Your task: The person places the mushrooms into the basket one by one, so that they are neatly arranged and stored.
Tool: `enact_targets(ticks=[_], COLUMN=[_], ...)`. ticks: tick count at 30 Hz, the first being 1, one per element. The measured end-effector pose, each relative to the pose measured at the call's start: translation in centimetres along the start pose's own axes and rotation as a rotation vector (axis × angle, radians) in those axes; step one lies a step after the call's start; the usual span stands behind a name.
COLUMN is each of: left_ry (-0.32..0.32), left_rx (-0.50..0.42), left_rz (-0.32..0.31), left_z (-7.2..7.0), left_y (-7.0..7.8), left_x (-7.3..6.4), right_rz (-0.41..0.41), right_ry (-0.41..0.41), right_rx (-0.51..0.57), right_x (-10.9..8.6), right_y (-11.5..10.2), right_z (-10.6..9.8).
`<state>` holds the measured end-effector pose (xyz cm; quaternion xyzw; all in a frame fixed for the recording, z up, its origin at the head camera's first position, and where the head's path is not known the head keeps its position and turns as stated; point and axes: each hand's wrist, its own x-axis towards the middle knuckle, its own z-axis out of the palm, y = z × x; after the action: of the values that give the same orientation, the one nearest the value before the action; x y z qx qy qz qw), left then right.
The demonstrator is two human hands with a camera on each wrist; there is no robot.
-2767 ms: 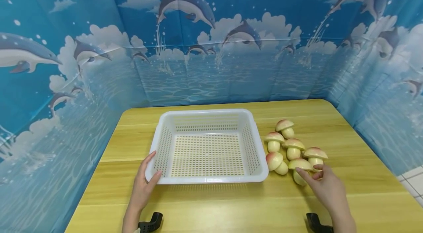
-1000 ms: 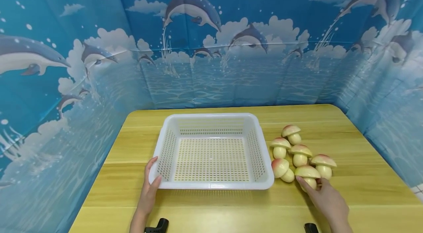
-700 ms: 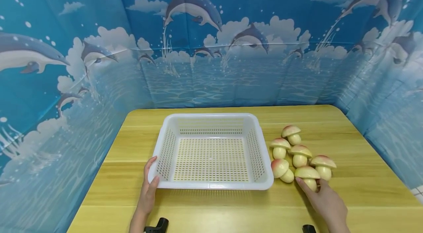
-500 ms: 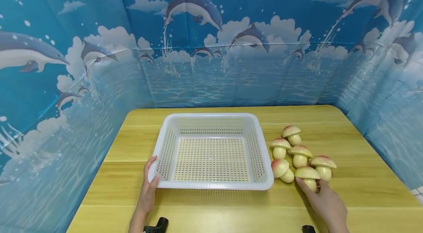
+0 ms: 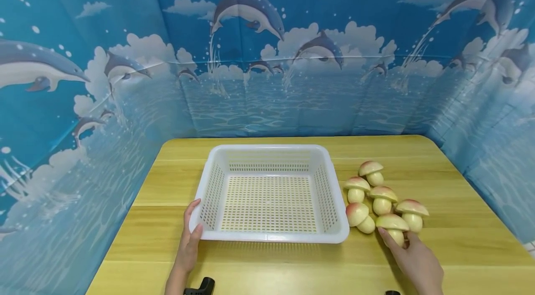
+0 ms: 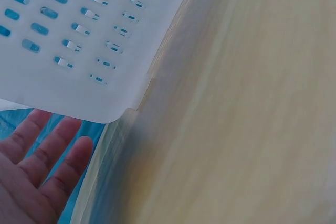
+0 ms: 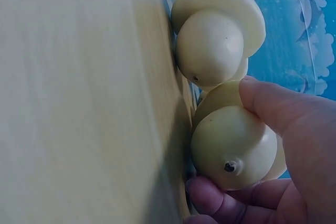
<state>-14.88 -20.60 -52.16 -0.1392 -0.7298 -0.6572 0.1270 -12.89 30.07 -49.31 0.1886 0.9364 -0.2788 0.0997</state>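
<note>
A white perforated plastic basket (image 5: 267, 238) sits on the table, its inside bare. My left hand (image 5: 187, 247) is at its near left corner, thumb against the near rim and fingers at the left side. In the left wrist view the left hand's fingers (image 6: 69, 174) look straight and spread, tips right at the rim. My right hand (image 5: 418, 258) holds a pale yellow mushroom (image 5: 392, 223) by its rounded stem, thumb on one side and curled fingers on the other. The right wrist view shows this mushroom (image 7: 231, 145) close over the table, beside another mushroom (image 7: 210, 45).
Several similar mushrooms with pinkish caps, among them a far one (image 5: 370, 168) and one next to the basket (image 5: 357, 214), lie clustered right of the basket. The wooden table (image 5: 267, 267) has rounded far corners. A blue dolphin-print curtain (image 5: 276, 100) hangs behind and on both sides.
Since the oldest frame, the right hand's thumb and fingers have settled around the nearest mushroom's stem, which sits almost where it was. The left hand stays at the basket's corner. The head view has shifted slightly.
</note>
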Motion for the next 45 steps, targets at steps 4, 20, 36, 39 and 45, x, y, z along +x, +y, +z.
enact_targets(ticks=[4,20,36,39,45], left_ry=[-0.002,0.007,0.001,0.004,0.003], left_rx=[-0.007,-0.017,-0.004,-0.004,-0.010], left_rz=[0.007,-0.013,-0.032,-0.034,-0.032], left_z=[0.0,0.1,0.1,0.1,0.1], left_y=[0.0,0.0,0.2,0.2,0.1], left_x=[-0.1,-0.1,0.0,0.0,0.0], right_rz=[0.000,0.044,-0.061,-0.090,-0.196], right_ry=[-0.010,0.062,0.138,0.148,0.247], right_rx=[0.002,-0.012,0.027,0.025,0.005], right_x=[-0.1,-0.6,-1.3,-1.5,-2.1], right_y=[0.0,-0.5,-2.3,-3.7,-6.8], right_z=[0.0,-0.6,-2.4,-3.1,-4.0])
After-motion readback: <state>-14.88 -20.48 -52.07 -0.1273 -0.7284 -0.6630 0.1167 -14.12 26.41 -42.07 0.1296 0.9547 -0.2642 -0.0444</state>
